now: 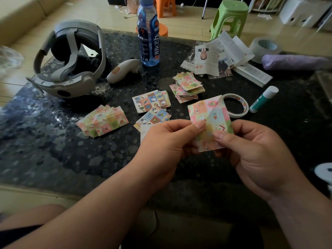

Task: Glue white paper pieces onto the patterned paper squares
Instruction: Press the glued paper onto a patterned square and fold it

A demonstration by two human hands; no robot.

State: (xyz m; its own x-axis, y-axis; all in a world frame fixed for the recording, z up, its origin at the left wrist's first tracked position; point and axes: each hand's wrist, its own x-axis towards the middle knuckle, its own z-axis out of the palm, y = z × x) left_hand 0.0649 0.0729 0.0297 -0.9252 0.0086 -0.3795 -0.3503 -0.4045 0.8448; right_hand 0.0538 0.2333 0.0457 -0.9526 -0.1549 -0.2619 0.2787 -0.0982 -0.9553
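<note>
Left hand (161,141) and right hand (251,150): each grip pinches one patterned square (210,114) by its lower edge, held off the dark pebbled surface (71,150), likely for a check. The paper is thin and creased. Beyond lie fanned stacks of squares (103,121), a tape ring (235,105) and a capped glue stick (263,99) in right reach.

Head camera looks forward and down, close over the table (53,159).

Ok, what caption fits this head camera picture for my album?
Left hand and right hand pinch a patterned square over the table; paper piles, tape and glue stick nearby.
</note>
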